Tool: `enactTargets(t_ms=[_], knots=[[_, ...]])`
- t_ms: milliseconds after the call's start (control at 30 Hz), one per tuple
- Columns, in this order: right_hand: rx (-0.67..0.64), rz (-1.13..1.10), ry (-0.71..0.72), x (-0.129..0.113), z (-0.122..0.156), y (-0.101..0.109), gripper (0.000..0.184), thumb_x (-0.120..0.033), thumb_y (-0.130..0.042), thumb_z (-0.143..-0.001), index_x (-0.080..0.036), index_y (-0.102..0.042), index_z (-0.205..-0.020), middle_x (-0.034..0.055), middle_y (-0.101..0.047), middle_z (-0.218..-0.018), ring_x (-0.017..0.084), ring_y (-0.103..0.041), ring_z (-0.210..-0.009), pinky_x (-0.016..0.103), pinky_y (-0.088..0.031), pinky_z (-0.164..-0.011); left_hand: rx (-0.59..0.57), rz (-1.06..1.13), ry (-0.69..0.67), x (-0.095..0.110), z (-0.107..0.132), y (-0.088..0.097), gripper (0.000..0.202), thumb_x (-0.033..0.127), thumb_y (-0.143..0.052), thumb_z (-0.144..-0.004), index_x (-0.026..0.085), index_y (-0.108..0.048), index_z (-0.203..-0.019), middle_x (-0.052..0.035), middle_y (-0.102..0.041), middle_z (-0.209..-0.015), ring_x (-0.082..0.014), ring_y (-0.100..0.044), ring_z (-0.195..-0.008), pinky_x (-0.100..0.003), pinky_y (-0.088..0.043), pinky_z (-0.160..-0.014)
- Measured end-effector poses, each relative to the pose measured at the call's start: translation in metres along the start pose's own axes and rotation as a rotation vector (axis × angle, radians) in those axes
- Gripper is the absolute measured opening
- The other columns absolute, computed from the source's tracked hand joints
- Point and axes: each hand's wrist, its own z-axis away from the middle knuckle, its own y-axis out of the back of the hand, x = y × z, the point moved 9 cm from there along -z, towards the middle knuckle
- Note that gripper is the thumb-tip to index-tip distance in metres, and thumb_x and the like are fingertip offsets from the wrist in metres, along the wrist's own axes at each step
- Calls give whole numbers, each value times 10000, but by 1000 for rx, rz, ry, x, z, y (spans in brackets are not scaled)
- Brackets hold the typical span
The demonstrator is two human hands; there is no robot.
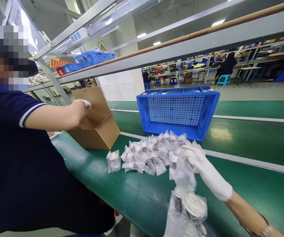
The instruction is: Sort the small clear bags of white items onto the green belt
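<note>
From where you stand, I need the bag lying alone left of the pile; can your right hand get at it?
Probably yes: the right hand rests on the pile, and bare belt leads to the lone bag.

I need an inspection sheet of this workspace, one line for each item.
Surface: green conveyor belt, bare where no packets lie.
Job's things: heap of clear packets; larger bag of packets near the camera.
Clutter: open cardboard box; blue crate.
Grippers: right hand, white-gloved, on the heap; grip unclear. Left hand not in view. A co-worker's gloved hand reaches into the box.
Cables: nothing seen on the belt.
Surroundings: metal frame rails; seated people at distant benches.
</note>
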Motion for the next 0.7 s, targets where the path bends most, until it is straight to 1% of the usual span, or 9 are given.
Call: enactTargets(t_ms=[100,200,300,367,400,433,500,600,700], knots=[[-103,349,99,3,-63,-37,417,-382,-492,-1004,-171,-621,-1340,132,-700,-1214,295,-640,-1140,445,-508,-1037,0,-49,-22,7,10,-3,473,592,-564,-978,192,-681,-1201,-97,-711,-1124,-243,-706,-932,-418,-634,-684],[-209,488,166,8,-105,-77,295,-271,-735,-834,-154,-727,-1104,142,-721,-1026,363,-616,-1111,518,-437,-1061,25,-84,-68,56,20,7,499,613,-503,-995,181,-701,-1148,-92,-722,-1068,-215,-704,-859,-381,-620,-630],[-219,558,173,3,-104,-83,414,-280,-777,-835,-90,-695,-1193,225,-671,-1204,427,-538,-1237,586,-373,-1113,77,-94,-138,160,32,33,519,702,-694,-840,263,-692,-1116,-74,-729,-927,-276,-740,-845,-362,-589,-540],[-205,537,165,-10,-78,-69,435,-325,-632,-965,-116,-621,-1346,200,-636,-1305,373,-546,-1244,535,-419,-1097,121,-88,-195,245,40,56,451,671,-549,-947,256,-707,-1027,-46,-712,-800,-229,-735,-742,-344,-578,-524],[-222,504,166,-18,-59,-61,435,-348,-563,-1008,-167,-585,-1402,153,-645,-1301,323,-580,-1197,475,-474,-1047,140,-87,-225,284,42,67,529,554,-335,-1052,170,-697,-1021,-1,-652,-752,-170,-713,-700,-345,-589,-543],[-285,450,183,-27,-37,-59,444,-349,-555,-1000,-231,-565,-1429,93,-664,-1267,267,-621,-1122,398,-522,-981,160,-83,-247,317,43,80,611,371,-134,-1072,193,-702,-932,0,-604,-684,-149,-691,-699,-324,-580,-525],[-479,328,226,-44,9,-61,544,-375,-678,-893,-230,-574,-1407,88,-649,-1254,268,-632,-1041,376,-552,-881,184,-81,-297,362,41,101,669,144,-36,-979,226,-661,-754,-9,-548,-630,-132,-682,-775,-275,-552,-498],[-589,390,189,-45,45,-61,334,-372,-675,-832,-195,-680,-1117,82,-655,-977,293,-611,-868,409,-530,-744,175,-89,-391,380,31,120,575,60,-100,-902,225,-561,-602,-25,-610,-749,-107,-675,-826,-227,-513,-471],[-607,158,66,-31,40,-59,400,-409,-553,-905,-217,-649,-1242,99,-678,-1144,306,-639,-1043,455,-545,-908,146,-125,-461,375,26,125,509,45,-126,-886,176,-527,-600,-32,-644,-951,-79,-668,-761,-223,-485,-437]])
